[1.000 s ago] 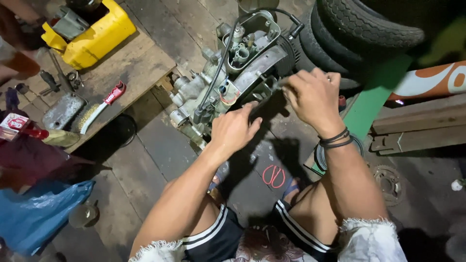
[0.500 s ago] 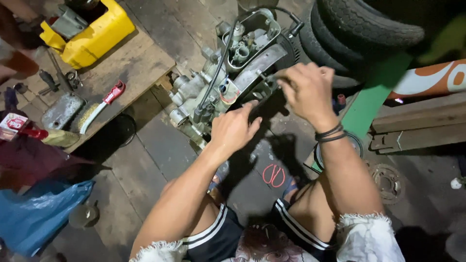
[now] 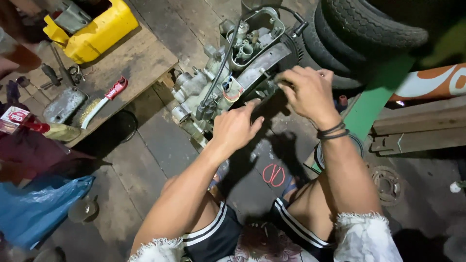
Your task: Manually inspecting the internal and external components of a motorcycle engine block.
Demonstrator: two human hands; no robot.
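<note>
A grey metal engine (image 3: 228, 68) lies on the wooden floor in front of me, with a black cable running across it and an open round cover at its far end. My left hand (image 3: 237, 127) rests flat against the engine's near side, fingers spread. My right hand (image 3: 307, 92) is curled over the engine's right edge, fingertips pinching at a dark part there; what it grips is hidden by the fingers. Black bands circle my right wrist.
Stacked tyres (image 3: 369, 34) stand at the far right beside a green post (image 3: 374, 102). A yellow container (image 3: 92, 29), a red-handled wire brush (image 3: 99, 103) and small tools lie on a board at left. A blue plastic bag (image 3: 39, 208) sits near left. A sprocket (image 3: 387, 183) lies right.
My right hand has shifted slightly along the engine's right edge. My left hand has stayed pressed on the engine. The view has tilted a little.
</note>
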